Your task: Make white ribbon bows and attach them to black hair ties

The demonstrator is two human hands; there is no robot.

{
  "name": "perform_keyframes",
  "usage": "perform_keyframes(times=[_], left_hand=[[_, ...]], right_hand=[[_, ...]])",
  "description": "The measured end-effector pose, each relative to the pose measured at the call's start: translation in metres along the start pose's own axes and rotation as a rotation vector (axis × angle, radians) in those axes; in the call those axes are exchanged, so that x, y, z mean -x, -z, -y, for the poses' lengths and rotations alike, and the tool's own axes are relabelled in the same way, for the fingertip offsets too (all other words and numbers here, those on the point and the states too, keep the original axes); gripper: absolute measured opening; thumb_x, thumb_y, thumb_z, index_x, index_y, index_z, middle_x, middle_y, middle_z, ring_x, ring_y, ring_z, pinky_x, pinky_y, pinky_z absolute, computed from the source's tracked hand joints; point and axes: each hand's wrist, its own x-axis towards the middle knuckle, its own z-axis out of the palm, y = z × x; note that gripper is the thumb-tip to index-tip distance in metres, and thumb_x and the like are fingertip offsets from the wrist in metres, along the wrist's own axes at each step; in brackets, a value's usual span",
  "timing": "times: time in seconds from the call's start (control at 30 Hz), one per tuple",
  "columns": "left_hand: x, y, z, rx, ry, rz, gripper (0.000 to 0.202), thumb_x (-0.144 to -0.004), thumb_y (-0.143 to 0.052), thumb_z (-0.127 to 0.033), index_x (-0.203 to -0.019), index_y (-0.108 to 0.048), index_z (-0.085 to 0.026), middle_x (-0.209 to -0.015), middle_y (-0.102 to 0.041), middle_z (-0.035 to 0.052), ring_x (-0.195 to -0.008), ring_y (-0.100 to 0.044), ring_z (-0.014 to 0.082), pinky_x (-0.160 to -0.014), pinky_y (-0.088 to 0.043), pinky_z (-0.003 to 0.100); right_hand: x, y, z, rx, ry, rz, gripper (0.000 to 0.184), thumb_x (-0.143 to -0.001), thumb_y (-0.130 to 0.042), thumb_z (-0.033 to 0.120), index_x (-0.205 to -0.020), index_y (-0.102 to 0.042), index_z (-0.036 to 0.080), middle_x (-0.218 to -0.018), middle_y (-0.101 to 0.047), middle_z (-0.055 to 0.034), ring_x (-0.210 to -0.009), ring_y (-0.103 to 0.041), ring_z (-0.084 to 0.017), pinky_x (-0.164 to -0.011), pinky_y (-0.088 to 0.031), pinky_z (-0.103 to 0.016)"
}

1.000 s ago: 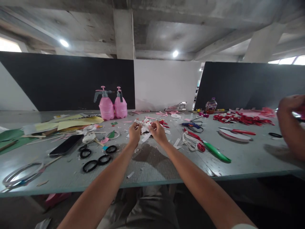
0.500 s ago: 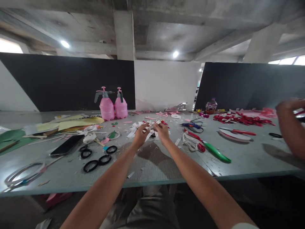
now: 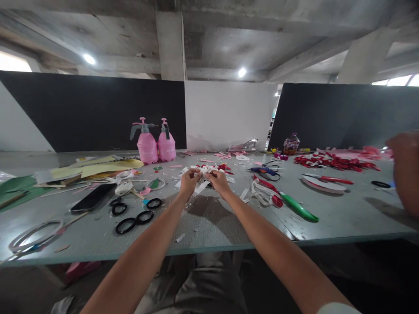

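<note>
My left hand [image 3: 189,182] and my right hand [image 3: 218,180] are close together over the middle of the table, fingers pinched. Between them is a white strip [image 3: 202,186] that looks like ribbon or paper; its lower end hangs toward me. Both hands seem to grip it, though the fingertips are partly hidden. Behind and around the hands lies a loose heap of white and red strips [image 3: 224,168]. Right of my right hand are white and red ribbon lengths [image 3: 261,194] and a green-handled tool [image 3: 299,208].
Black rings [image 3: 125,225], a phone [image 3: 93,198] and yellow sheets [image 3: 108,168] lie to the left. Two pink spray bottles [image 3: 147,147] stand behind. A glue gun [image 3: 266,172], a ribbon roll [image 3: 322,184], and red strips [image 3: 337,163] lie right, near another person's arm [image 3: 406,174].
My hands have drawn slightly closer to me, and the white strip now shows between them, hanging lower. At the right, the other person's arm has shifted outward.
</note>
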Motion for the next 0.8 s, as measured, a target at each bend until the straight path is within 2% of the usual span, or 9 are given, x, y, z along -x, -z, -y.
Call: perform_keyframes(times=[0.1, 0.23, 0.4, 0.47, 0.57, 0.8], left_hand=[[0.0011, -0.0011, 0.0018, 0.019, -0.056, 0.031, 0.036, -0.064, -0.072, -0.034, -0.093, -0.062, -0.015, -0.076, -0.063, -0.0002, -0.061, -0.055, 0.0085, -0.058, -0.041, 0.020], [0.0024, -0.0025, 0.0026, 0.027, -0.078, 0.000, 0.038, -0.062, -0.074, -0.037, -0.093, -0.062, -0.016, -0.086, -0.063, 0.0012, -0.064, -0.056, 0.0082, -0.060, -0.044, 0.020], [0.0042, -0.0025, 0.0004, 0.082, 0.056, 0.076, 0.049, -0.069, -0.068, -0.049, -0.104, -0.061, -0.015, -0.079, -0.066, 0.0029, -0.064, -0.059, 0.0114, -0.061, -0.046, 0.023], [0.0048, -0.0035, 0.0005, 0.062, 0.118, 0.124, 0.049, -0.067, -0.068, -0.052, -0.096, -0.064, -0.013, -0.075, -0.067, 0.0046, -0.063, -0.060, 0.0129, -0.059, -0.046, 0.023], [0.0043, -0.0054, 0.0022, 0.022, 0.118, 0.121, 0.043, -0.061, -0.074, -0.048, -0.082, -0.067, -0.012, -0.070, -0.067, 0.0054, -0.060, -0.060, 0.0138, -0.056, -0.044, 0.023], [-0.0005, -0.0029, 0.0083, -0.031, 0.066, 0.073, 0.035, -0.062, -0.073, -0.043, -0.076, -0.065, -0.013, -0.065, -0.065, 0.0034, -0.050, -0.055, 0.0104, -0.048, -0.040, 0.021]], right_hand=[[-0.0010, 0.0005, -0.0026, -0.005, -0.016, -0.027, 0.038, -0.074, -0.056, 0.051, -0.056, -0.048, 0.019, -0.043, -0.037, 0.0057, -0.044, -0.035, -0.010, -0.045, -0.025, -0.023], [-0.0031, 0.0010, -0.0065, -0.002, -0.030, -0.076, 0.036, -0.075, -0.055, 0.050, -0.057, -0.048, 0.020, -0.043, -0.036, 0.0062, -0.044, -0.033, -0.010, -0.045, -0.024, -0.023], [-0.0047, 0.0014, -0.0087, -0.036, -0.007, -0.075, 0.036, -0.074, -0.055, 0.052, -0.061, -0.051, 0.019, -0.045, -0.037, 0.0063, -0.046, -0.035, -0.010, -0.047, -0.026, -0.023], [-0.0046, 0.0013, -0.0090, -0.044, -0.002, -0.073, 0.036, -0.074, -0.056, 0.052, -0.061, -0.052, 0.019, -0.045, -0.037, 0.0063, -0.046, -0.035, -0.010, -0.047, -0.027, -0.022], [-0.0044, 0.0008, -0.0093, -0.024, -0.009, -0.085, 0.036, -0.074, -0.056, 0.053, -0.062, -0.053, 0.019, -0.046, -0.038, 0.0060, -0.046, -0.036, -0.010, -0.047, -0.027, -0.022], [-0.0016, 0.0009, -0.0059, -0.074, -0.063, -0.038, 0.035, -0.071, -0.059, 0.053, -0.064, -0.057, 0.018, -0.045, -0.037, 0.0065, -0.043, -0.033, -0.009, -0.045, -0.026, -0.023]])
